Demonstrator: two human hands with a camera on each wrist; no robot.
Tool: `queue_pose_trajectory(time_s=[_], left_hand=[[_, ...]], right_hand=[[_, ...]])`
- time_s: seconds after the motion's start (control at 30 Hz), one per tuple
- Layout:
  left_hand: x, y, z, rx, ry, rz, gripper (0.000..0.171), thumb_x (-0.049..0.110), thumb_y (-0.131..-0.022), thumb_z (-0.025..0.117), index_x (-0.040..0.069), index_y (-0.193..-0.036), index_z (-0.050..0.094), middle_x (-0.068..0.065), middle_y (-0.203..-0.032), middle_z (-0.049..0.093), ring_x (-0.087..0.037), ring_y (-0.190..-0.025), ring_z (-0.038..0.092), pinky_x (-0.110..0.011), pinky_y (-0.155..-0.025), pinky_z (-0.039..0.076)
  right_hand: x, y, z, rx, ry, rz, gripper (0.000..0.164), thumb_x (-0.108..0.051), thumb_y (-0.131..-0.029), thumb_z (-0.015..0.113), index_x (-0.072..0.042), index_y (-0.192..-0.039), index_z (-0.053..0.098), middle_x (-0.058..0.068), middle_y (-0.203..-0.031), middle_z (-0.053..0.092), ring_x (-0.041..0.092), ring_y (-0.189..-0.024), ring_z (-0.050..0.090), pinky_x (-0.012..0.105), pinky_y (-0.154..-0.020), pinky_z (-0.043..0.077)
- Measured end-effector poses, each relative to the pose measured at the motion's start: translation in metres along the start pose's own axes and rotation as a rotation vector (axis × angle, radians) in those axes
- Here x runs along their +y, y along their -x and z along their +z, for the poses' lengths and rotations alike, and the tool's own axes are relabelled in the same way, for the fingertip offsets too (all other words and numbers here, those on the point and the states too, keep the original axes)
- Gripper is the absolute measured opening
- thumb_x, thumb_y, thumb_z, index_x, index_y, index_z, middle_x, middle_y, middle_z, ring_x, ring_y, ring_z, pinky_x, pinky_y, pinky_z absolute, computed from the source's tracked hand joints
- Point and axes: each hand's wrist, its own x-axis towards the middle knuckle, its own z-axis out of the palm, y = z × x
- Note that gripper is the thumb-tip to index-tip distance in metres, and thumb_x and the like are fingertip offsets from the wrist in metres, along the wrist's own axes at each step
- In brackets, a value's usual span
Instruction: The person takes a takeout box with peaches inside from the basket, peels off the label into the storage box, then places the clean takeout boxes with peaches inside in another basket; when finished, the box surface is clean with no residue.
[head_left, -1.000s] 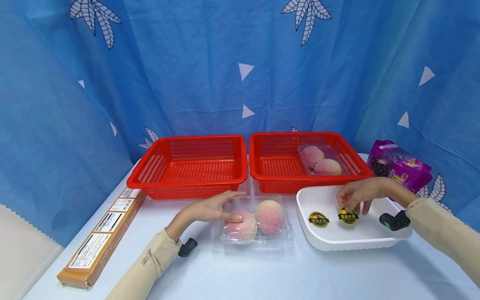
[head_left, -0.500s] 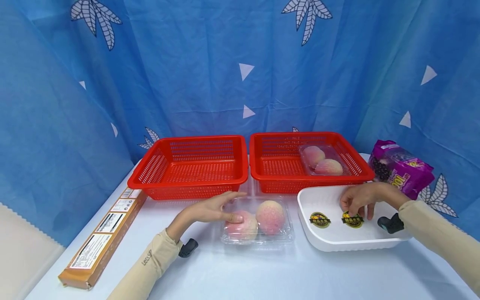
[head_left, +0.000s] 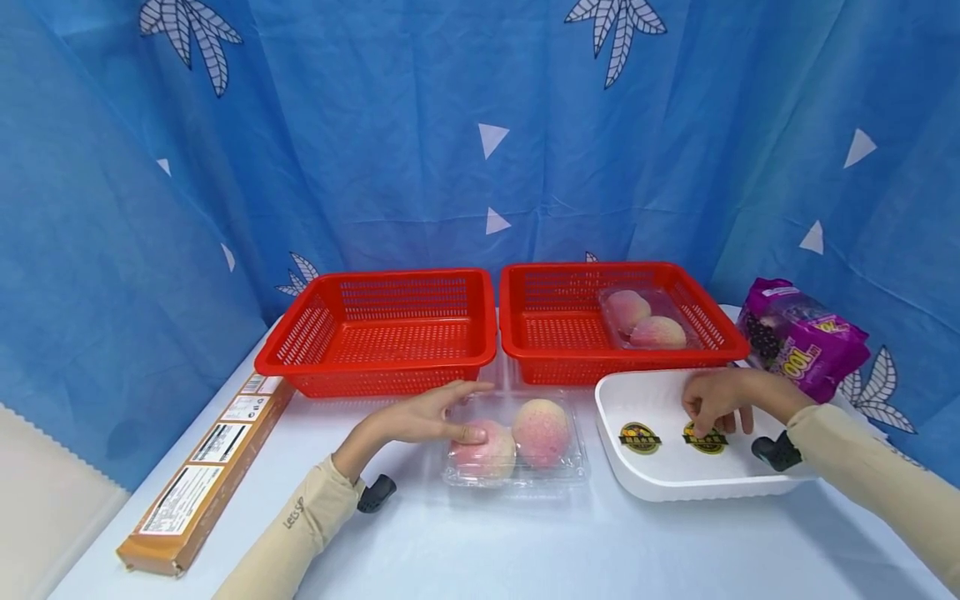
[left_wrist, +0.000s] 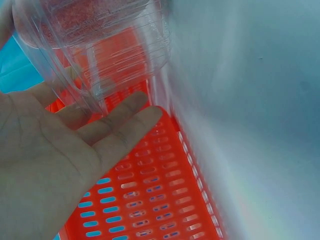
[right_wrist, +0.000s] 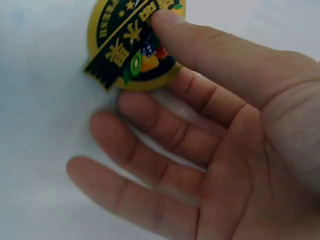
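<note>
A clear plastic clamshell of peaches lies on the table in front of the person. The left hand rests at its left side, thumb on the lid over one peach. In the left wrist view, the fingers lie nearly straight along the box, some behind the clear plastic. To the right, the right hand is inside a white tray. It pinches a round black-and-gold fruit sticker, with the thumb on its printed face and the index fingertip hidden behind. A similar sticker lies left of it in the tray.
Two red baskets stand behind: the left basket and the right basket, which contains another clamshell of peaches. A purple bag is at the far right. A long brown carton lies along the left.
The right hand has shifted slightly right in the tray, and the pinched sticker has moved with it. The left hand and its clamshell have not visibly moved.
</note>
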Motion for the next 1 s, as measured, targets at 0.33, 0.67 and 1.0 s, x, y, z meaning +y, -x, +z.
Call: queue_pose_trajectory(time_s=[0.33, 0.67, 1.0], left_hand=[[0.0004, 0.0001, 0.0001, -0.006, 0.004, 0.000, 0.074, 0.048, -0.084, 0.067, 0.029, -0.148, 0.034, -0.001, -0.150, 0.033, -0.027, -0.135, 0.036, -0.052, -0.106, 0.035], [0.0009, 0.0001, -0.0021, -0.004, 0.007, 0.004, 0.075, 0.047, -0.085, 0.067, 0.027, -0.149, 0.033, -0.002, -0.149, 0.034, -0.027, -0.133, 0.037, -0.052, -0.105, 0.036], [-0.0011, -0.0004, -0.0012, 0.000, 0.017, -0.004, 0.073, 0.048, -0.084, 0.067, 0.032, -0.147, 0.034, 0.002, -0.149, 0.034, -0.026, -0.133, 0.038, -0.052, -0.105, 0.036]], right_hand=[[0.0045, 0.0042, 0.0003, 0.061, 0.050, 0.077, 0.043, -0.045, -0.071, 0.080, -0.008, -0.079, 0.057, 0.006, -0.067, 0.060, 0.019, -0.059, 0.060, 0.043, -0.057, 0.058], [0.0060, 0.0033, 0.0009, 0.070, 0.071, 0.076, 0.042, -0.046, -0.072, 0.078, -0.010, -0.077, 0.057, 0.005, -0.066, 0.060, 0.018, -0.058, 0.059, 0.034, -0.055, 0.055], [0.0069, 0.0004, 0.0022, 0.007, 0.042, 0.067, 0.033, -0.039, -0.080, 0.074, -0.013, -0.068, 0.059, -0.002, -0.058, 0.052, 0.011, -0.050, 0.045, 0.020, -0.047, 0.038]])
